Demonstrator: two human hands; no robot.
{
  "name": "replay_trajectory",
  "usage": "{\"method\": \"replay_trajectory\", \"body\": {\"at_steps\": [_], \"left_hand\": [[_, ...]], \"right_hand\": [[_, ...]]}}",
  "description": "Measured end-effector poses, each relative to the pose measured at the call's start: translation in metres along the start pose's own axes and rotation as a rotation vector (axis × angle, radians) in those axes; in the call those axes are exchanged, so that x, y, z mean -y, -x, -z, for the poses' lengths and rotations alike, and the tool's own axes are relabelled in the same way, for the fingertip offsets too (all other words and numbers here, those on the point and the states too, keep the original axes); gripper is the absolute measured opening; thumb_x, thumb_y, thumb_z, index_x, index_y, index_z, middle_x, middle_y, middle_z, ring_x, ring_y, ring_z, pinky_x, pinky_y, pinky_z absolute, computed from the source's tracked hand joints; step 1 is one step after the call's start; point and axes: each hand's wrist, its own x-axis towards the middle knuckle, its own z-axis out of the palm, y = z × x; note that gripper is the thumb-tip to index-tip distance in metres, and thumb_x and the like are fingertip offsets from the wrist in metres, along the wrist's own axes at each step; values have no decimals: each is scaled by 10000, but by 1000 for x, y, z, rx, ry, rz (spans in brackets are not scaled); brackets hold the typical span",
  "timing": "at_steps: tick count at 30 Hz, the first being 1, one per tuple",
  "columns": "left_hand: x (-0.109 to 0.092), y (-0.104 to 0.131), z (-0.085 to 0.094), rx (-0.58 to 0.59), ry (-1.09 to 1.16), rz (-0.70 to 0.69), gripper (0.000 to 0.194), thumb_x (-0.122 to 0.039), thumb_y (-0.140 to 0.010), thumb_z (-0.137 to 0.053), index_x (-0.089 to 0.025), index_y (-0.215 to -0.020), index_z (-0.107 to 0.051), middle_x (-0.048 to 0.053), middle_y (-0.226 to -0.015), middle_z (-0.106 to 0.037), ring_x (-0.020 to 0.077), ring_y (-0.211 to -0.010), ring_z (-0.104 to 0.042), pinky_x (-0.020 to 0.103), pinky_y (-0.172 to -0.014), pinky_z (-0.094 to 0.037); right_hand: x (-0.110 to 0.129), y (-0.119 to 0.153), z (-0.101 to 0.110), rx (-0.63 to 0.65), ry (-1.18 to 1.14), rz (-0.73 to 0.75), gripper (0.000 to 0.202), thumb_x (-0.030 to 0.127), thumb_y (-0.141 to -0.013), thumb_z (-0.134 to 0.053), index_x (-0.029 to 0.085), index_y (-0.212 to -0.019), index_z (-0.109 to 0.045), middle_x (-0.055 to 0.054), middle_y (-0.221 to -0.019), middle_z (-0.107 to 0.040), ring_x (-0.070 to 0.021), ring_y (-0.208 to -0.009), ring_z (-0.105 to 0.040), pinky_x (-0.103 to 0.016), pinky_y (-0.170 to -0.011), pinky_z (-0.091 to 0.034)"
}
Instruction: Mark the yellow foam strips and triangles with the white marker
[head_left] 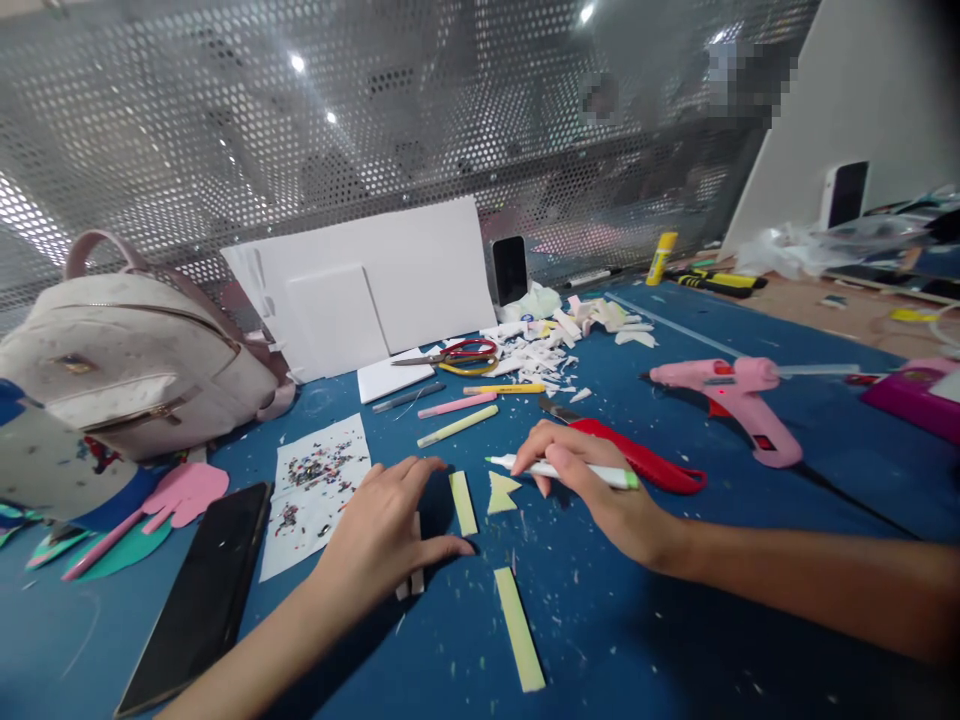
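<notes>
My right hand (581, 475) grips a white marker (607, 475) with a light green end, its green tip pointing left. Just left of that tip lies a small pale green notched piece (501, 492). My left hand (386, 525) is held with thumb and fingers apart and nothing between them. Beside its fingertips is a short pale green strip (463, 503). A longer pale green strip (519, 630) lies nearer to me. Narrow whitish pieces (417, 580) are partly hidden under my left hand.
A red-handled cutter (637, 455) lies behind my right hand, and a pink glue gun (727, 390) further right. Several pens (457, 426), scissors (465, 357) and white scraps (532, 355) lie ahead. At left are a phone (199, 595), bead-covered paper (315, 490) and a backpack (142, 350).
</notes>
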Motion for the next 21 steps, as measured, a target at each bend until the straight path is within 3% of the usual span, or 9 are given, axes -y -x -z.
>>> {"method": "replay_trajectory", "body": {"at_steps": [2,5,7,12,18,21], "left_hand": [[1,0,3,-17,52,9,689,-521,-854,-762,-217,-1397,-468,81,-1040,-661,277,-899,-642,416,-763,-522],[-4,3,7,-48,163,22,541,-321,-1031,-459,-246,-1542,-293,73,-1036,-608,221,-877,-624,376,-758,-553],[-9,5,9,-40,250,13,547,-205,-1042,-328,-286,-1575,-233,67,-1052,-605,180,-873,-631,332,-781,-569],[-14,6,7,-12,407,-47,540,-158,-1040,-275,-315,-1554,-321,45,-1047,-659,152,-959,-653,355,-945,-543],[-16,7,4,-19,478,-19,647,-131,-1005,-284,-346,-1600,-149,40,-1178,-710,130,-939,-687,315,-899,-572],[-19,8,5,-10,510,-31,698,-105,-991,-289,-358,-1608,-84,38,-1252,-707,140,-1061,-689,319,-958,-563]], "right_hand": [[-1,0,0,15,-12,8,365,346,-1075,-383,183,-917,-668,-12,-786,-570,-136,-666,-534,-280,-618,-435],[0,1,0,89,-11,45,341,322,-1065,-416,180,-927,-693,-20,-757,-591,-153,-707,-551,-288,-645,-435],[3,1,0,160,-8,89,300,307,-1045,-454,177,-955,-709,-29,-735,-616,-175,-752,-562,-303,-678,-442],[8,-2,-1,263,-8,179,287,274,-1031,-449,171,-1035,-718,-55,-799,-675,-205,-848,-576,-359,-787,-448],[4,-1,-1,316,-2,166,281,239,-1047,-448,172,-1101,-715,-57,-880,-683,-189,-870,-580,-358,-831,-435],[2,-1,-2,339,-10,169,269,242,-1041,-467,166,-1105,-717,-58,-895,-692,-180,-857,-578,-356,-842,-429]]}}
